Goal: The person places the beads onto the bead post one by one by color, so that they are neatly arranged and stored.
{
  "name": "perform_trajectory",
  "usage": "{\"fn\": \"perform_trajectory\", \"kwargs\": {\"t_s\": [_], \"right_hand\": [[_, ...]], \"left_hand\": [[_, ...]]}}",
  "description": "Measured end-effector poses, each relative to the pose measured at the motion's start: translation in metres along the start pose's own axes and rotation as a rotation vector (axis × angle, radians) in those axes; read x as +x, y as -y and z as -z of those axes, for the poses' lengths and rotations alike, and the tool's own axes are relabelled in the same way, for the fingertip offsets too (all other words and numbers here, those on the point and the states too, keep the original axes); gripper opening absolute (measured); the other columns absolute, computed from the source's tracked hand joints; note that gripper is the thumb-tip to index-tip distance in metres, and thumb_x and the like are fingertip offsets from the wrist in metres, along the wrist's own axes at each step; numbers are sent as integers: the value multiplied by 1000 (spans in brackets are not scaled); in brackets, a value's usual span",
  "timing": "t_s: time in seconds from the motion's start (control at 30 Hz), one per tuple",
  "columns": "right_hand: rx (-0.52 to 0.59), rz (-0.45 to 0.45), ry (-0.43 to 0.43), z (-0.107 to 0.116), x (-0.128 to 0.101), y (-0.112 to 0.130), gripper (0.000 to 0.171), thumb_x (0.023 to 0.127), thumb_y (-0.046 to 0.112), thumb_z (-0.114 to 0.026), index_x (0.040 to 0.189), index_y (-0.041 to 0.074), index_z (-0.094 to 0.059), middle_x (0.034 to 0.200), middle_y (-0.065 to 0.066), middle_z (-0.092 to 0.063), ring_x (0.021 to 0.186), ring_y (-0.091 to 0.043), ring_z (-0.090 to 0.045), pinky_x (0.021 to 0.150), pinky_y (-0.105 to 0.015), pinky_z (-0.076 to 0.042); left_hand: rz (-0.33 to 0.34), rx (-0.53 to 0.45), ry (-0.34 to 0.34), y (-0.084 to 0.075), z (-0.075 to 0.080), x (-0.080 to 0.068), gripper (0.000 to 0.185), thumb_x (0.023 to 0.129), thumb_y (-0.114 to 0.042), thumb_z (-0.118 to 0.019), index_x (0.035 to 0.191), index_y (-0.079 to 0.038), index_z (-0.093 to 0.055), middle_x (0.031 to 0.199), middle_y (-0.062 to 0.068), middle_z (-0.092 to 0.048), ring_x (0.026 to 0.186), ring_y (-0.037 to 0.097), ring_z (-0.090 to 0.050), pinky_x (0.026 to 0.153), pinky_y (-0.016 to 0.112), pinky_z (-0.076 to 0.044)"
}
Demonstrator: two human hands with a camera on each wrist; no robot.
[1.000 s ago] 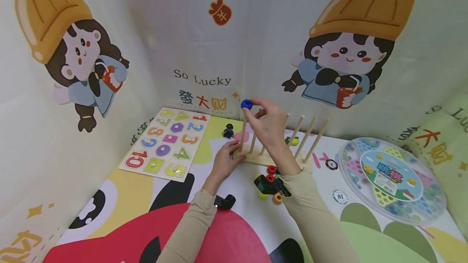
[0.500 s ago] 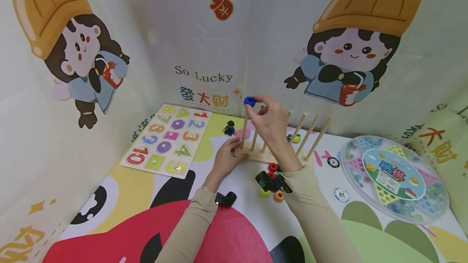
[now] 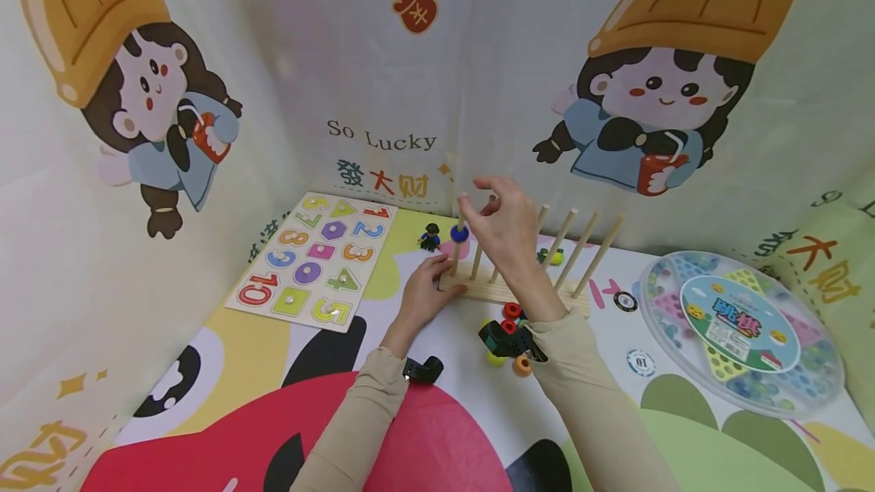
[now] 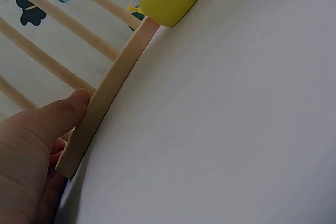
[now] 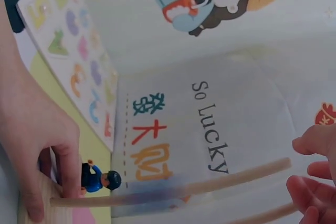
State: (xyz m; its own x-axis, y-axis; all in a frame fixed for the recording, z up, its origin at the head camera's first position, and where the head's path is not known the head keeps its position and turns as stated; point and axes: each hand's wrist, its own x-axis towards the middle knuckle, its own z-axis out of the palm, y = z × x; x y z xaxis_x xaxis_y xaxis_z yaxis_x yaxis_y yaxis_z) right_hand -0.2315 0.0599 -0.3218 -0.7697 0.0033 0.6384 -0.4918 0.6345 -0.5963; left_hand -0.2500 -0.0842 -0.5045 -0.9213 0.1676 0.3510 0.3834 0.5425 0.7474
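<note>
A wooden rack [image 3: 492, 292] with a row of upright pegs stands on the table. My left hand [image 3: 422, 298] grips the left end of its base; in the left wrist view the thumb [image 4: 68, 109] lies against the wood. Around the leftmost peg is a blue bead [image 3: 459, 234], partway down and touched by no finger. It appears as a blue blur in the right wrist view. Beside that peg's top is my right hand [image 3: 504, 230], thumb and forefinger parted with nothing between them. Red beads [image 3: 511, 311] and an orange bead [image 3: 522, 365] lie in front of the rack, partly behind the right wrist camera.
A number puzzle board [image 3: 311, 260] lies to the left. Behind the rack's left end is a small toy figure [image 3: 430, 237]. On the right are a round clear game box [image 3: 741, 332] and two chips, one black [image 3: 625, 301], one white [image 3: 641, 362]. A printed curtain hangs behind.
The right thumb and forefinger have let go of the blue bead, which has dropped from the peg's top to partway down. The left hand still holds the rack's end.
</note>
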Motion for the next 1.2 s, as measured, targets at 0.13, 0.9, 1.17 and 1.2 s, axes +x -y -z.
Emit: {"fn": "perform_trajectory", "kwargs": {"t_s": [0.13, 0.9, 1.17, 1.2], "right_hand": [[42, 48, -34, 10, -4, -2, 27, 88, 16, -75, 109, -1, -71, 105, -15, -71, 64, -23, -66, 52, -30, -49], [-24, -244, 141, 63, -116, -100, 20, 84, 8, -76, 102, -1, -73, 95, -13, -73, 81, -27, -69, 63, -21, -52], [25, -334, 222, 69, -142, -114, 23, 85, 5, -76, 106, -2, -72, 97, -12, -72, 82, -26, -68, 66, -21, -54], [25, -340, 233, 70, -144, -116, 23, 84, 5, -76, 106, -1, -72, 96, -12, -72, 82, -26, -68, 66, -21, -54]], "left_hand": [[-2, -18, -3, 1, -1, 0, 58, 81, -28, -83, 124, 6, -65, 134, 17, -58, 115, 31, -61, 94, 38, -54], [-7, -20, -35, 1, -1, 2, 56, 77, -21, -86, 122, 6, -65, 132, 17, -60, 118, 30, -58, 95, 37, -53], [-3, -26, -31, 0, -4, 1, 57, 78, -22, -85, 124, 6, -65, 133, 17, -59, 119, 30, -58, 95, 36, -53], [-1, -24, -28, 0, -4, 1, 57, 78, -22, -85, 124, 6, -65, 134, 16, -59, 120, 30, -58, 95, 36, -53]]}}
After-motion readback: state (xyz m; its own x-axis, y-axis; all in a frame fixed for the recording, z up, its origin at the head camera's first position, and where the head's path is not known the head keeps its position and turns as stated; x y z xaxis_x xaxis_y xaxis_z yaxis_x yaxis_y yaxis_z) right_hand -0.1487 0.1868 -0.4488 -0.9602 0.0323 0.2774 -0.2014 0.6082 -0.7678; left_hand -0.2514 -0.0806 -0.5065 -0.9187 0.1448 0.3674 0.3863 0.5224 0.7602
